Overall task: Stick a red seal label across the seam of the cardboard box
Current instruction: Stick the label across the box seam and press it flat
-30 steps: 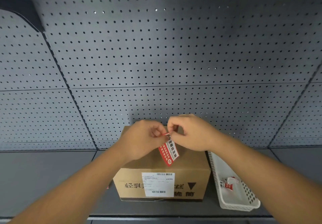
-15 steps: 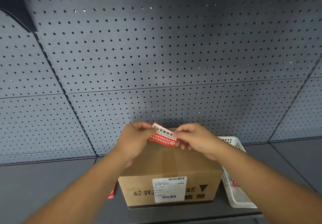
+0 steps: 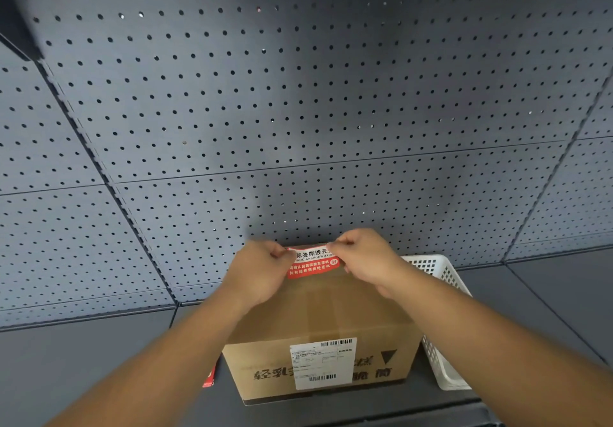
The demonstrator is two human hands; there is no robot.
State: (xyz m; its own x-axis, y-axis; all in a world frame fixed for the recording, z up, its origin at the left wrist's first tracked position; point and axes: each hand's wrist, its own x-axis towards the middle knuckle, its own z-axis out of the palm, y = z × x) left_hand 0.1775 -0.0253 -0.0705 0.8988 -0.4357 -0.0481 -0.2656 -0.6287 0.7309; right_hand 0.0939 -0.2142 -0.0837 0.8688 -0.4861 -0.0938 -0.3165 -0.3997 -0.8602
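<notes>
Forearms reach in from the lower corners and meet over a cardboard box (image 3: pixel 318 320) that sits on a dark grey shelf (image 3: pixel 83 360). Nearest the camera is the box's front face, which carries a white shipping label (image 3: pixel 323 362) with barcodes, printed over black characters and beside a black downward triangle. A small red item (image 3: pixel 209 377) lies on the shelf just beside the box's lower left corner, mostly hidden by the left forearm. Across the top of the box a taped seam (image 3: pixel 323 307) runs from front to back. At the far edge of that top, the left hand (image 3: pixel 262 274) pinches the left end of the red seal label (image 3: pixel 312 263) between thumb and fingertips, and the right hand (image 3: pixel 363 257) pinches its right end in the same way, so each grip is closed on the label. It is stretched flat and level between them, its white band of black characters above and red band of white characters below, centred over the seam line; whether it touches the cardboard cannot be told. A white perforated basket (image 3: pixel 438 294) stands touching or just beside the box's right side. Behind everything rises a grey pegboard wall (image 3: pixel 298 111), dotted with regular holes and divided by dark panel joints.
</notes>
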